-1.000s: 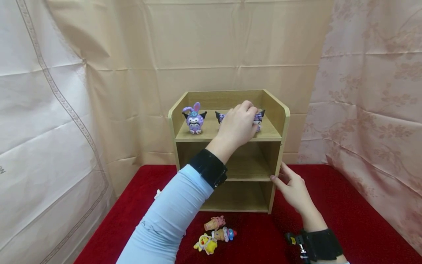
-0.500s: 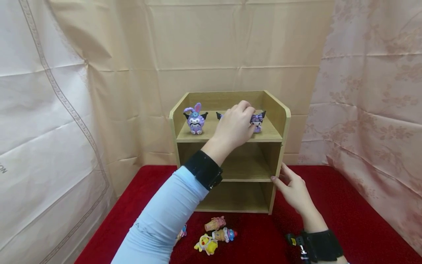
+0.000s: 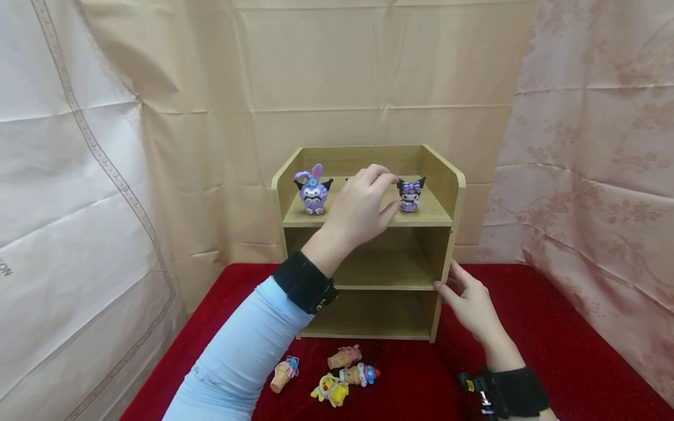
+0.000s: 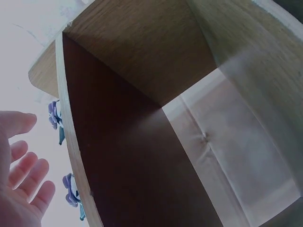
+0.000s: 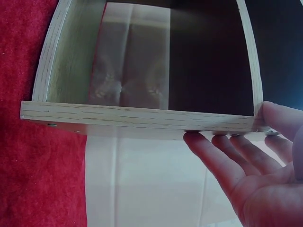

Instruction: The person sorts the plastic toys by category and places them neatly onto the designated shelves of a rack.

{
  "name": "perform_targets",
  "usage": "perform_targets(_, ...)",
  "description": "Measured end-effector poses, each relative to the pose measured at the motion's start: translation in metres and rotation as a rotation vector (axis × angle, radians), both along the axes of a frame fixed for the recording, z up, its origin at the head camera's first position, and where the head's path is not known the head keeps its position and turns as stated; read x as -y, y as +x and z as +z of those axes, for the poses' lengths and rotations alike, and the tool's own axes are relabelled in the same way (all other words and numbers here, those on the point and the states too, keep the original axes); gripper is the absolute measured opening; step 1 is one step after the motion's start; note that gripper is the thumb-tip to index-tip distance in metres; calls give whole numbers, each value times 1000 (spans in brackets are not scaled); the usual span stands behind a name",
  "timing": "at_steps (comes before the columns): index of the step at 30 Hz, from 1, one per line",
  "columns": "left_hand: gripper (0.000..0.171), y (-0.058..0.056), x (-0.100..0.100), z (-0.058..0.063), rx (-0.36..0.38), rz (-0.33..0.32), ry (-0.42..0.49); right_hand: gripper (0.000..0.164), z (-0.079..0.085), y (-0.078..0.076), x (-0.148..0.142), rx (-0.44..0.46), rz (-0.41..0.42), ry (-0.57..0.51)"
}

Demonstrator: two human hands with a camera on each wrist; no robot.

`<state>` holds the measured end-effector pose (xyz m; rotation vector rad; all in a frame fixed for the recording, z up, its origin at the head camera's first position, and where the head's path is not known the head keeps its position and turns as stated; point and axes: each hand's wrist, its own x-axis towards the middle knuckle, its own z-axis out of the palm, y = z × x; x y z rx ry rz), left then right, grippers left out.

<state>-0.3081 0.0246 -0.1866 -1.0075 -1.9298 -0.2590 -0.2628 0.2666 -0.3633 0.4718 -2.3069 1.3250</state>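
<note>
My left hand [image 3: 355, 207] hovers before the top tier of a small wooden shelf [image 3: 365, 287], fingers loosely bent with nothing between thumb and fingertips. Just right of its fingertips stands a purple figurine [image 3: 410, 195] with black ears and a bow. A second purple figurine [image 3: 313, 196], with bunny ears, stands upright at the tier's left. Another figurine between them is almost wholly hidden behind the hand. Against the shelf's right side panel, my right hand [image 3: 471, 304] holds on, thumb at the front edge and fingers [image 5: 213, 158] along the outer face.
On the red cloth [image 3: 405, 386] before the shelf lie a yellow figurine [image 3: 330, 390], a pink-topped one [image 3: 344, 356], a blue-and-red-topped one [image 3: 360, 375] and a cone-shaped one [image 3: 285, 374]. Beige curtains [image 3: 316, 70] hang behind.
My left hand has drawn back to the left and its fingers have spread, leaving the right-hand figurine in full view. The right hand keeps its place on the shelf.
</note>
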Motion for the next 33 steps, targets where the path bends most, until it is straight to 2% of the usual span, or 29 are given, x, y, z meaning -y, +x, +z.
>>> perform_targets(4, 34, 3, 8, -6, -52, -48, 31, 67, -13, -11, -7, 17, -9, -10)
perform_targets(8, 34, 9, 18, -11, -68, -71, 54, 66, -17, -15, -9, 17, -5, -14)
perform_targets(19, 35, 24, 47, -19, -21, -133, 171, 66, -16, -14, -9, 7, -9, -2)
perform_targets(33, 35, 37, 84, -42, 40, -211, 311, 67, -15, -13, -8, -3, -6, -5)
